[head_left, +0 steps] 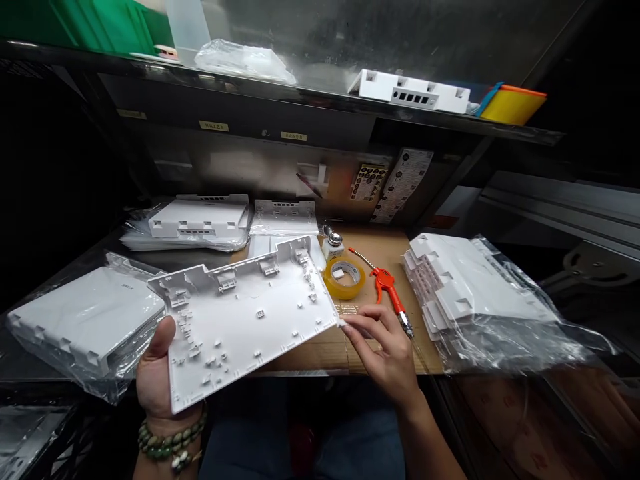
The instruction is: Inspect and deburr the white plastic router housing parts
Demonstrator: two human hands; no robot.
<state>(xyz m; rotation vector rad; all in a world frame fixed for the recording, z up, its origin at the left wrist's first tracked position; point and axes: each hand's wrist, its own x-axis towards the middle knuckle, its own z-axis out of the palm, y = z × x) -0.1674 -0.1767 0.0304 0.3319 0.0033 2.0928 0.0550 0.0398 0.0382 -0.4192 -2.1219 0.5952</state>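
Note:
A white plastic housing panel (240, 327) is tilted above the bench, its inner side with clips and posts facing up. My left hand (161, 373) holds it at the left edge, thumb over the rim, the other fingers hidden beneath. A beaded bracelet (173, 440) circles that wrist. Close by the panel's right corner, my right hand (383, 347) pinches a small white piece (342, 323), too small to name. Just beyond are a roll of yellowish tape (356, 283), a white bottle with a metal top (333, 245) and an orange air gun (386, 280).
Bagged white housings lie at the left (85, 313) and right (465, 280). More panels (197, 217) are stacked at the back left. The overhead shelf (310, 97) carries a green bin (100, 27), a white housing (415, 91) and a yellow container (513, 107).

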